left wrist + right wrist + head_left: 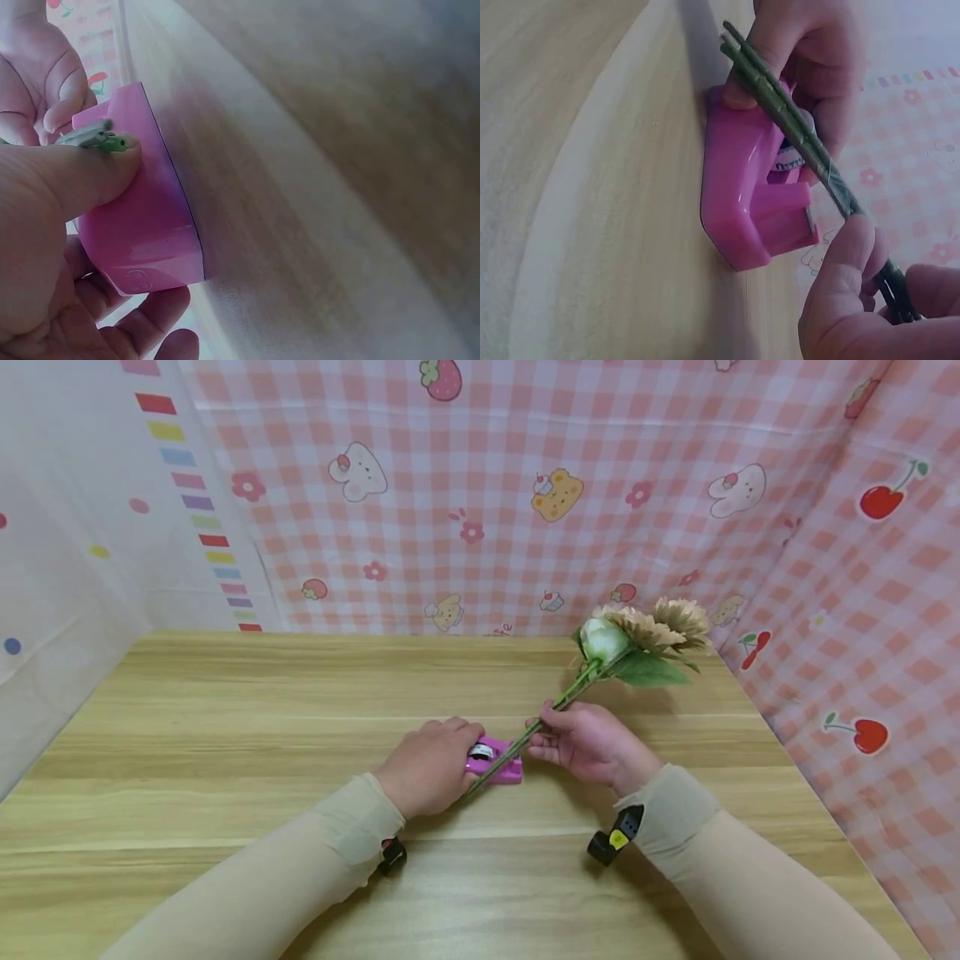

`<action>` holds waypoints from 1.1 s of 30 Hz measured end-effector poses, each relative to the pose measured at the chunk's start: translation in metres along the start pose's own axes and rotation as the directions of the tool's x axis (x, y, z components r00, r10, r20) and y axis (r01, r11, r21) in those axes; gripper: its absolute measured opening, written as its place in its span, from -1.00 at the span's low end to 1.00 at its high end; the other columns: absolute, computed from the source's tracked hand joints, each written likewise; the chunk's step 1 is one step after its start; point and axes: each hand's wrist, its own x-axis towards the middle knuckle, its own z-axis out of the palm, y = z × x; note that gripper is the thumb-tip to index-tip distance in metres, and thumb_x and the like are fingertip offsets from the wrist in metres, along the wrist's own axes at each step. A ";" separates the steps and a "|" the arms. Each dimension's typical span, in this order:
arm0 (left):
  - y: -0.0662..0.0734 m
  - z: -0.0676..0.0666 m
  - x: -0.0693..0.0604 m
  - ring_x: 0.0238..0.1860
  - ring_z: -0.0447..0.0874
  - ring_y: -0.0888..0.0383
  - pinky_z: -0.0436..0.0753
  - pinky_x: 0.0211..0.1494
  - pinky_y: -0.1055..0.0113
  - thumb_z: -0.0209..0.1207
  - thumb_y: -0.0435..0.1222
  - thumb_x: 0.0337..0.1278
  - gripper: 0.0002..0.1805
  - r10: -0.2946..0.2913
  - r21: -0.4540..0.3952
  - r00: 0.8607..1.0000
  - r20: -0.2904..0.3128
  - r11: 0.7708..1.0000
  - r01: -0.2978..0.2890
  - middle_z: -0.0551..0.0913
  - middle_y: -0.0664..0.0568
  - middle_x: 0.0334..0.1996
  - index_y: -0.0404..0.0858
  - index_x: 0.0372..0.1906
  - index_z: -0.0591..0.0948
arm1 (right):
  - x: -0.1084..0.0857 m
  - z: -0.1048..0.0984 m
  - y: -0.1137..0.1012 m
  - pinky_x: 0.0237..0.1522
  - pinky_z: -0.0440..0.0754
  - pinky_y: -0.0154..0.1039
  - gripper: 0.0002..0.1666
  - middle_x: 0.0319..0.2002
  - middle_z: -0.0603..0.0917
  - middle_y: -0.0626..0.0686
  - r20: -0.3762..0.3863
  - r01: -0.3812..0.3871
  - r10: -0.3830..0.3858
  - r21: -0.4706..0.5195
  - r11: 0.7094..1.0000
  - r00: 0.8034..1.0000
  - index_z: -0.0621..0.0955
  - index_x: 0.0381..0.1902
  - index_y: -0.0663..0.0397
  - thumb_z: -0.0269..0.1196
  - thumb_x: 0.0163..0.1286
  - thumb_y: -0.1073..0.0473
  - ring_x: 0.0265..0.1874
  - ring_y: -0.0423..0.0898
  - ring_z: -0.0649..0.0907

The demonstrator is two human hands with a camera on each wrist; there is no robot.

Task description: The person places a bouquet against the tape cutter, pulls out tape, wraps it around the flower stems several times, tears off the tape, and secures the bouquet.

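the pink tape dispenser stands on the desk, the left hand's fingers clamped round it, thumb on its side. the right hand's fingers pinch the stems of a bunch of flowers, whose cut ends cross the dispenser beside the left thumb. risks, as judged: the heavy-looking blooms overhang the pinch, so a loose grip could let the bunch roll or the stems fan apart; a sideways pull could tip or skid the dispenser; stems crossing so near it could snag. as to containers: the dispenser's hollow holds a tape roll; its remaining tape cannot be determined.
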 end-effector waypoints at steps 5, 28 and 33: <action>0.001 0.000 0.000 0.20 0.66 -0.12 0.66 0.33 -0.01 0.34 -0.04 0.38 -0.39 0.003 0.007 1.000 -0.003 1.000 -0.003 0.65 -0.07 0.28 -0.21 0.41 0.53 | -0.001 0.003 0.003 -0.08 0.78 -0.25 -0.80 -0.23 0.72 0.00 -0.015 0.037 -0.037 -0.022 0.999 0.999 0.42 -0.18 -0.03 -0.08 0.72 0.25 -0.32 -0.14 0.74; 0.002 -0.001 0.000 0.28 0.62 -0.16 0.63 0.37 -0.07 0.32 -0.03 0.40 -0.37 -0.006 0.006 1.000 0.011 1.000 0.006 0.60 -0.09 0.36 -0.20 0.44 0.50 | -0.002 0.013 0.008 -0.27 0.67 -0.39 -0.86 -0.29 0.66 -0.05 -0.102 0.106 -0.108 -0.020 0.994 0.989 0.36 0.10 0.03 -0.06 0.70 0.31 -0.44 -0.26 0.58; 0.001 0.000 0.000 0.29 0.62 -0.15 0.64 0.37 -0.06 0.32 -0.02 0.40 -0.37 -0.009 0.008 1.000 0.010 1.000 0.009 0.61 -0.09 0.35 -0.20 0.43 0.50 | -0.002 0.012 0.007 -0.22 0.71 -0.33 -0.87 -0.35 0.67 -0.05 -0.062 0.081 -0.080 0.007 0.997 0.995 0.41 -0.11 0.04 -0.08 0.71 0.26 -0.45 -0.23 0.60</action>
